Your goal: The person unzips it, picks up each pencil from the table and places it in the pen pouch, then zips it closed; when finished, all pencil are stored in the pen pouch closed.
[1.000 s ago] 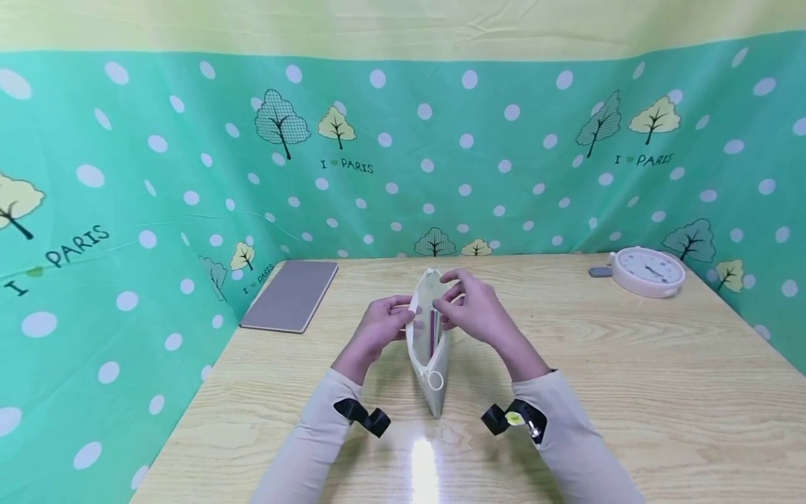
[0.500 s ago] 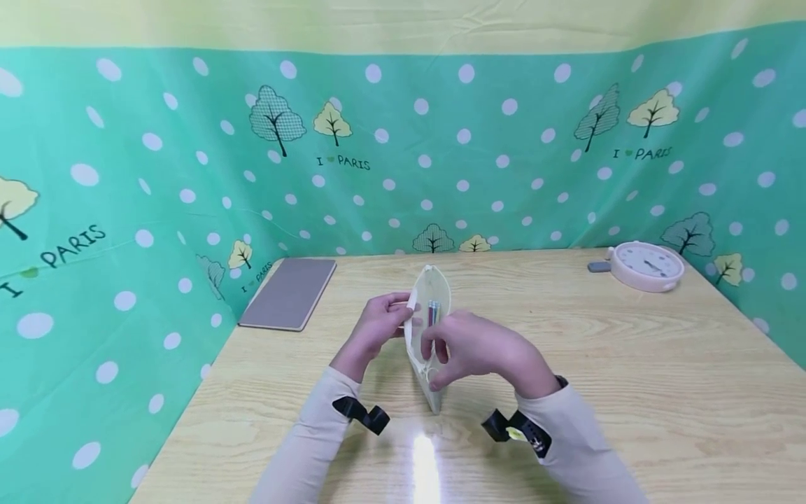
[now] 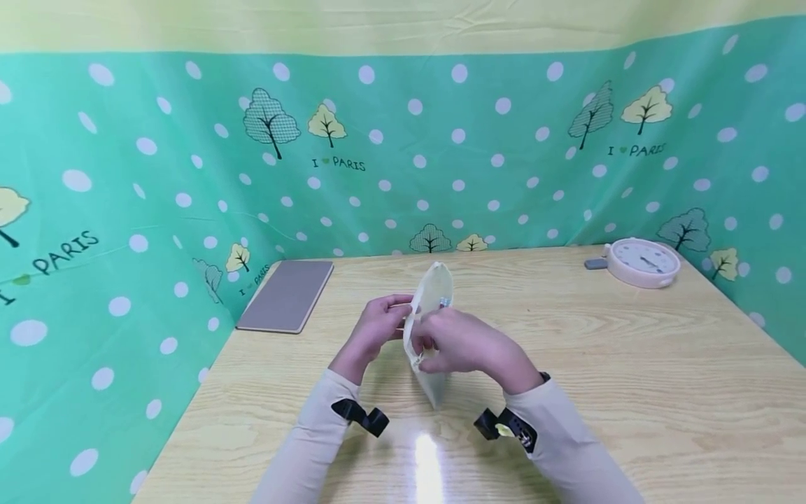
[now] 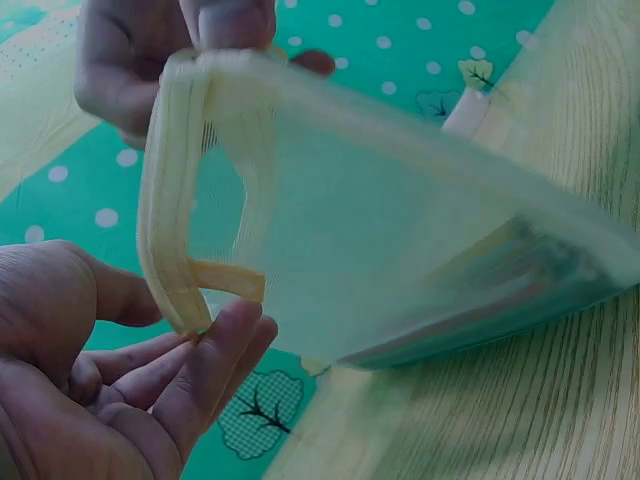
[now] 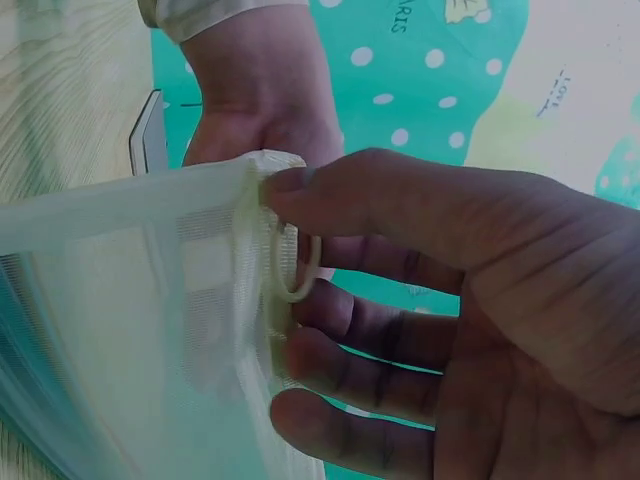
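A whitish translucent zip pouch stands on edge on the table, its mouth open upward. My left hand pinches its left rim between thumb and fingers. My right hand grips the near end of the mouth. In the right wrist view, the thumb lies over the pouch corner beside a round ring pull, with the fingers curled on the other side. Slim pen-like items show blurred through the pouch's lower part; their tips peek above my right hand in the head view.
A grey notebook lies at the table's back left. Toward the back right is a round white clock with a small grey block against it. A green dotted curtain closes off the back and sides.
My right hand has come from the far part of the mouth, beside the pens, to the near end by the ring. My left hand keeps its hold on the left rim.
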Demonstrator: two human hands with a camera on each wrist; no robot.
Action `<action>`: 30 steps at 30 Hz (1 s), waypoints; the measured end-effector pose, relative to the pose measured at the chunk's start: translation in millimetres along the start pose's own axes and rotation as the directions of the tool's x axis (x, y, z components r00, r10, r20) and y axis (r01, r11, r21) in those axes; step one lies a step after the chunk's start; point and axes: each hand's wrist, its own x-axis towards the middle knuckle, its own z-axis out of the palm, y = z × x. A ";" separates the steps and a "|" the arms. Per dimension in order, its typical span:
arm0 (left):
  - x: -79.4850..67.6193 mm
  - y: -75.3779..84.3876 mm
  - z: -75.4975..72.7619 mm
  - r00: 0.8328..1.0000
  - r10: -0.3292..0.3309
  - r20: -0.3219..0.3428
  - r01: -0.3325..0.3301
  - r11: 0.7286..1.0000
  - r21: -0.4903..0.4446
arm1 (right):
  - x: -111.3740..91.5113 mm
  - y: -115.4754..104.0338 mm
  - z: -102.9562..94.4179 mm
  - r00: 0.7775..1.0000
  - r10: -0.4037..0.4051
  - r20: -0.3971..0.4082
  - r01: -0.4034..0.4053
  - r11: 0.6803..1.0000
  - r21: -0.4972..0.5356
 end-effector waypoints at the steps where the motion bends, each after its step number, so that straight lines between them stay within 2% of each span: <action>1: -0.7 0.4 0.2 1.000 0.001 0.010 -0.001 1.000 0.002 | 0.3 1.7 0.0 1.000 0.005 -0.006 -0.005 1.000 0.013; 4: -3.7 2.2 1.0 0.998 0.017 0.067 -0.018 1.000 0.014 | 0.7 7.6 -0.4 0.999 0.022 -0.045 -0.021 1.000 0.016; 7: -7.5 5.2 0.7 0.987 0.054 0.149 -0.058 0.998 0.024 | 1.4 14.3 -1.6 0.994 0.038 -0.100 -0.040 0.999 -0.016; 9: -10.1 6.6 -0.7 0.970 0.096 0.225 -0.106 0.994 0.032 | 1.6 18.3 -2.7 0.990 0.059 -0.125 -0.063 0.997 -0.033; 11: -13.3 7.8 -2.7 0.938 0.143 0.315 -0.179 0.980 0.087 | 1.3 21.2 -4.1 0.985 0.079 -0.156 -0.085 0.996 -0.034; 13: -15.5 7.7 -3.2 0.894 0.181 0.410 -0.264 0.952 0.155 | 1.5 23.8 -4.1 0.980 0.088 -0.178 -0.093 0.995 -0.025; 15: -16.6 7.2 -0.9 0.855 0.230 0.465 -0.370 0.899 0.236 | 2.7 26.0 -2.9 0.976 0.077 -0.201 -0.080 0.997 -0.004; 17: -16.8 6.7 3.1 0.843 0.272 0.465 -0.444 0.839 0.315 | 4.3 27.8 -1.1 0.975 0.057 -0.217 -0.054 0.998 0.017; 18: -16.5 6.3 5.3 0.850 0.288 0.442 -0.457 0.821 0.344 | 5.0 28.5 -0.4 0.974 0.047 -0.222 -0.041 0.999 0.029; 20: -15.8 5.8 8.4 0.876 0.322 0.359 -0.455 0.800 0.391 | 5.6 28.7 -0.3 0.969 0.056 -0.240 -0.041 0.997 0.067; 22: -15.6 6.0 9.7 0.909 0.328 0.259 -0.410 0.821 0.398 | 5.7 29.3 -0.6 0.961 0.096 -0.261 -0.069 0.991 0.111; 24: -15.1 6.3 9.8 0.929 0.332 0.164 -0.370 0.849 0.377 | 5.5 29.6 -1.5 0.946 0.161 -0.283 -0.116 0.979 0.169; 26: -14.3 7.0 9.9 0.935 0.344 0.091 -0.353 0.862 0.363 | 5.7 30.6 -1.9 0.925 0.231 -0.301 -0.163 0.958 0.235; 30: -12.1 7.1 10.5 0.918 0.394 0.050 -0.387 0.858 0.339 | 7.2 34.6 -0.9 0.887 0.324 -0.327 -0.210 0.917 0.339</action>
